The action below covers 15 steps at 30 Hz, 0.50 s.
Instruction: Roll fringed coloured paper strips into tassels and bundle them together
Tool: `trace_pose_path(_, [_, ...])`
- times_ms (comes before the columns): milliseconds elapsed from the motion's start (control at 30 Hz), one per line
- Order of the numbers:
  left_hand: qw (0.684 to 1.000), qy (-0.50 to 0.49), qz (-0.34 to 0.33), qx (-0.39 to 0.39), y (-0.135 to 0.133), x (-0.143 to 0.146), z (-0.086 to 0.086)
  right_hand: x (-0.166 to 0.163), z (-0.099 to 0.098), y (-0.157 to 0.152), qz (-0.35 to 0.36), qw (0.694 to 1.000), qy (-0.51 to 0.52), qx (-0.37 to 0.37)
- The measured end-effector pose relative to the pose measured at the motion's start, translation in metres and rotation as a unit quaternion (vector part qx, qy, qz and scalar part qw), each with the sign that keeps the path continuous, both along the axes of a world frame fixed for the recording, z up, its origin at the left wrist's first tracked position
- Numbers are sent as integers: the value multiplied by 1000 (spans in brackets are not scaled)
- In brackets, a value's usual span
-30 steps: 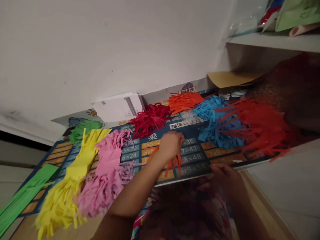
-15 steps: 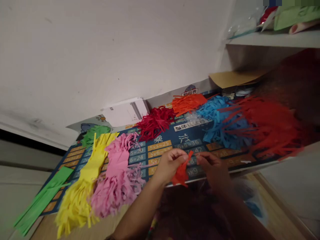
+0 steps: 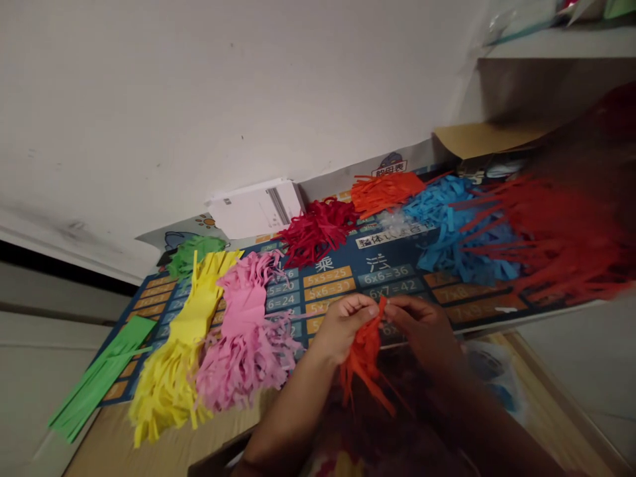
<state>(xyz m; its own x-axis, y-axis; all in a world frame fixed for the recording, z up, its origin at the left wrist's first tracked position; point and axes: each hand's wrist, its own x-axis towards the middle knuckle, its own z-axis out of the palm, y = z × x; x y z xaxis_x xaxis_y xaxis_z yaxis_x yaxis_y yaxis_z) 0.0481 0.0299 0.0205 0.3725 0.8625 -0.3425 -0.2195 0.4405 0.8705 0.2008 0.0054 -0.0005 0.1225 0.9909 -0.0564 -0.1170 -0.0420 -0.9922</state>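
An orange fringed paper tassel (image 3: 365, 358) hangs in front of me, its cut strips dangling below the table's front edge. My left hand (image 3: 348, 324) is closed around its upper part, thumb and fingers pinching the paper. Opposite it, my right hand (image 3: 420, 324) has its fingertips closed at the narrow top end, meeting the left thumb there. Just left of my hands lies a pink fringed paper (image 3: 243, 315), with a plain band across its middle. A yellow fringed paper (image 3: 191, 321) lies alongside it.
Green strips (image 3: 102, 377) and a green fringe (image 3: 196, 257) lie left. Behind are white sheets (image 3: 256, 209), a crimson fringe (image 3: 320, 228) and an orange one (image 3: 387, 192). Blue fringes (image 3: 467, 238) and a blurred red fringe (image 3: 571, 242) are right, on a multiplication mat (image 3: 392, 273).
My right fingertips have come left to the tassel's top, closing the small gap. More of its orange strips now hang down, spread apart. The camera view has shifted slightly.
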Motion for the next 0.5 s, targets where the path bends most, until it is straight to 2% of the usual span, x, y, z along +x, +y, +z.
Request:
trace_pose_path(67, [999,8,9,40,-1,1,-4,0,0,0,-16,1000,-16,6])
trace_pose_path(133, [992,32,44,117,-3,4,-7,-2,-1,0,-40,998,-41,16])
trace_pose_path(267, [942,160,116,273,-8,6,-10,-9,-3,-1,-81,992,-92,42])
trace_pose_path(367, [908,216,121,338,-10,2,-10,-12,-4,-1,-80,988,-115,67])
trace_pose_path(500, [882,222,126,397,-9,-3,-11,-15,-7,0,-84,979,-156,104])
